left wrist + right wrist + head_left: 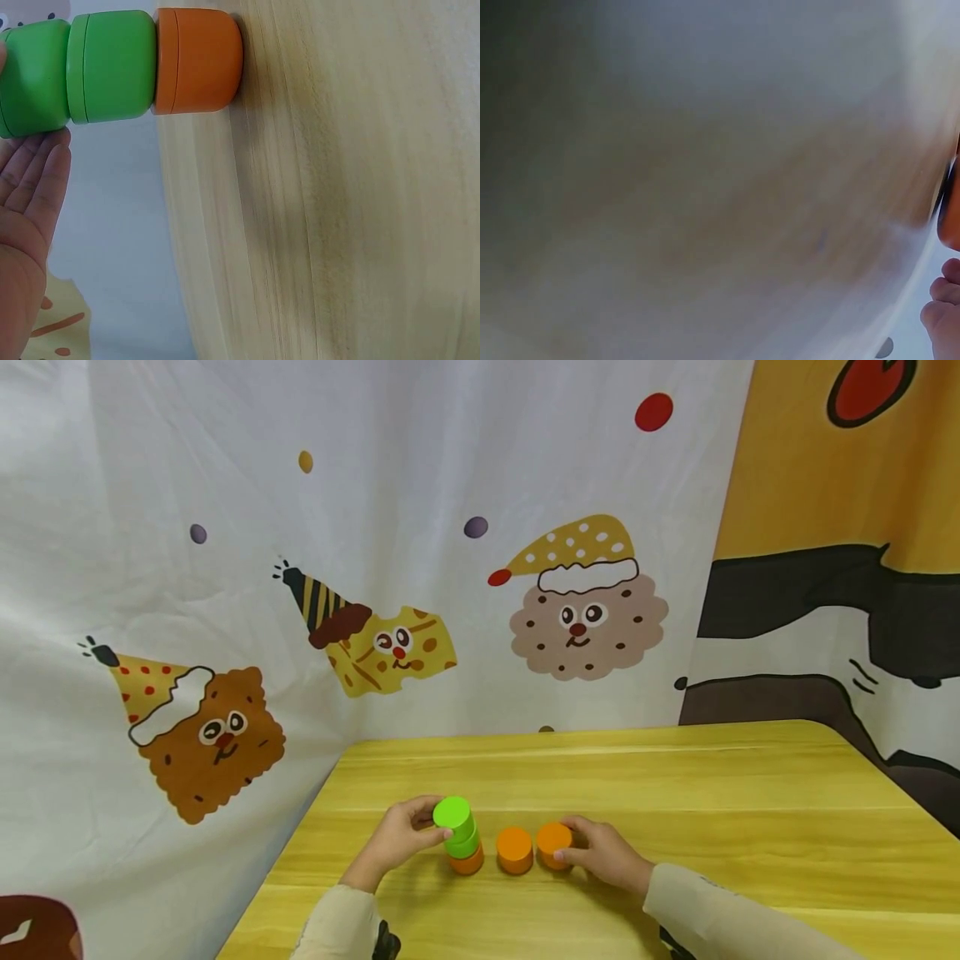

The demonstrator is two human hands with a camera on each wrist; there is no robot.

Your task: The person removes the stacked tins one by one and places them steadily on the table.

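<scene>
A stack of three short cylinders stands left of centre on the table. Its top green cylinder [453, 815] is held at the side between the thumb and fingers of my left hand [397, 837]. Under it sit a second green cylinder [116, 67] and an orange cylinder [199, 60] at the bottom. Each shows a thin seam near one end in the left wrist view. A lone orange cylinder [514, 850] stands just right of the stack. Beside it, my right hand [603, 853] grips another orange cylinder [555, 846] by its right side. The right wrist view is mostly blurred.
The wooden table [675, 777] extends behind and to the right of the cylinders. A white curtain [405, 460] printed with cartoon biscuits and cheese hangs behind its far edge and along the left.
</scene>
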